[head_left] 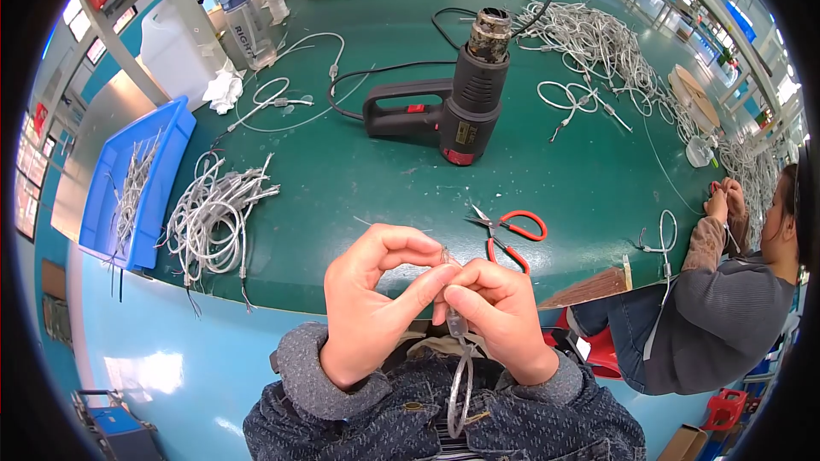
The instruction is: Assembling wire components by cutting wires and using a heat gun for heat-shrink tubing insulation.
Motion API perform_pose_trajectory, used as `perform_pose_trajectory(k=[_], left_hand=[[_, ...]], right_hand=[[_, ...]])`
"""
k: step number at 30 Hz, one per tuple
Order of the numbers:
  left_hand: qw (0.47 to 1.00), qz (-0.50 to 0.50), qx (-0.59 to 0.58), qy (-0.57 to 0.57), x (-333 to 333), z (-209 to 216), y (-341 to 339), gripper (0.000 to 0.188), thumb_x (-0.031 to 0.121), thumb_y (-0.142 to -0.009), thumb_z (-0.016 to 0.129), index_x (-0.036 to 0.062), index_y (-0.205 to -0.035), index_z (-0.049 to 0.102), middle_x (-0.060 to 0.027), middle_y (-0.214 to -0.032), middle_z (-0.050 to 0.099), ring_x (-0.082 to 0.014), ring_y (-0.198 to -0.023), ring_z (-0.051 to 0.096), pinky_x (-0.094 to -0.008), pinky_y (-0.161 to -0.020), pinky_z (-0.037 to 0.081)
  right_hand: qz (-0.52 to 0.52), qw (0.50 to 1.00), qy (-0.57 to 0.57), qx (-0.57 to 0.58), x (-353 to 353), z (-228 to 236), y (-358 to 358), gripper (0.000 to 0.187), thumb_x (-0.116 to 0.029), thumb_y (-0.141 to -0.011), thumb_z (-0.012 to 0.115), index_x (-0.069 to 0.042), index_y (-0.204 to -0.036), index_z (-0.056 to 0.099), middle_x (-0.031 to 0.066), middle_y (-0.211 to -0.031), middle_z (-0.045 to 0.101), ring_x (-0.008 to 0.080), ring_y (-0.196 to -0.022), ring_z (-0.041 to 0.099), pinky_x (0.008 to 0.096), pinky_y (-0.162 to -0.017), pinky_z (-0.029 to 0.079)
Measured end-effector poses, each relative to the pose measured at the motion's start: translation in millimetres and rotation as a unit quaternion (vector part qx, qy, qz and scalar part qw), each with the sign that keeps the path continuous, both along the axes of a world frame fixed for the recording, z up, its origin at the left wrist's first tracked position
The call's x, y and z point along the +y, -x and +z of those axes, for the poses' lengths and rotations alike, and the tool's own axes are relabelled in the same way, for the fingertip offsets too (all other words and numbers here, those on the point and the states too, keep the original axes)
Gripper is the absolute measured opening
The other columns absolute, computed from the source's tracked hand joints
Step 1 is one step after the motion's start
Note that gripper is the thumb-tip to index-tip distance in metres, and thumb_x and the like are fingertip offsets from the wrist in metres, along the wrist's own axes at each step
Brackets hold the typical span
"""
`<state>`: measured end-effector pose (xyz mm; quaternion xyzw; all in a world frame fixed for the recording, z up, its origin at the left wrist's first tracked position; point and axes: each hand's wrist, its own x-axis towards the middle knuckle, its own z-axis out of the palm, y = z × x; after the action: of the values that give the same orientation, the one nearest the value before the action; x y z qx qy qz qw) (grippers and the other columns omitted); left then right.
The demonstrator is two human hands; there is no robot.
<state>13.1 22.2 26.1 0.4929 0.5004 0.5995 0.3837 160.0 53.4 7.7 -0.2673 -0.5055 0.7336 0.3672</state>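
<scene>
Head view, with the clock dial centred on the hands: the left hand [367, 294] and the right hand [498, 312] meet just over the near edge of the green desk [342, 175]. The left grip is pinched, thumb and forefinger together on the tip of a pale grey cable [458, 324]. The right grip is clamped on the same cable just beside it, thumb on top and fingers curled. The cable's sleeve shows below the right thumb, and its loop hangs toward six o'clock, in front of the dark patterned jacket [359, 414].

Between one and two o'clock, near the fingers, small red-handled scissors [515, 249] lie with blades parted. At twelve o'clock a black heat gun [474, 102] stands with its nozzle up. A bundle of grey cables [213, 218] lies at ten o'clock; beyond it a blue tray [175, 149] holds thin wires [135, 183]. At eleven, far off, stands a clear bottle [248, 30]. A large cable heap [602, 47] spreads at one o'clock, and at three a seated co-worker [722, 312] has both hands raised near the desk's edge.
</scene>
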Motion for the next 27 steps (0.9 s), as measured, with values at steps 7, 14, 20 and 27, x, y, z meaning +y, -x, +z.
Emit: perform_pose_trajectory(k=[7,14,20,27], left_hand=[[0.999,-0.018,0.019,-0.048,4,-8,4,0.021,-0.005,-0.074,0.066,0.0000,-0.091,0.055,-0.0095,-0.086,0.062,-0.0158,-0.083,0.061,-0.0281,-0.076,0.047],[0.998,-0.009,0.016,-0.060,7,-10,5,0.015,0.001,-0.073,0.069,0.0017,-0.085,0.060,-0.0062,-0.083,0.063,-0.0146,-0.078,0.060,-0.0270,-0.071,0.046],[0.987,-0.059,0.106,-0.105,11,-9,14,0.020,-0.007,-0.068,0.068,0.0011,-0.082,0.057,-0.0080,-0.079,0.059,-0.0182,-0.079,0.056,-0.0290,-0.072,0.044],[0.965,-0.085,0.189,-0.159,17,-7,24,0.019,0.000,-0.063,0.075,0.0041,-0.074,0.060,-0.0047,-0.072,0.060,-0.0198,-0.075,0.056,-0.0299,-0.068,0.043]], right_hand=[[0.004,0.998,-0.037,-0.055,5,4,-4,0.015,-0.007,-0.090,0.051,0.002,-0.099,0.059,0.0082,-0.070,0.064,0.0029,-0.051,0.046,0.0174,-0.044,0.029],[0.016,0.998,0.050,-0.022,7,7,-4,0.012,-0.006,-0.090,0.050,0.002,-0.094,0.058,0.0075,-0.066,0.062,0.0026,-0.047,0.045,0.0168,-0.041,0.026],[0.042,0.996,0.084,-0.004,5,5,-2,0.011,-0.005,-0.090,0.049,0.003,-0.093,0.057,0.0085,-0.065,0.061,0.0023,-0.045,0.044,0.0165,-0.040,0.024],[0.077,0.992,0.098,-0.022,8,6,-5,0.009,-0.004,-0.090,0.049,0.003,-0.092,0.055,0.0110,-0.065,0.062,0.0013,-0.042,0.037,0.0167,-0.039,0.023]])
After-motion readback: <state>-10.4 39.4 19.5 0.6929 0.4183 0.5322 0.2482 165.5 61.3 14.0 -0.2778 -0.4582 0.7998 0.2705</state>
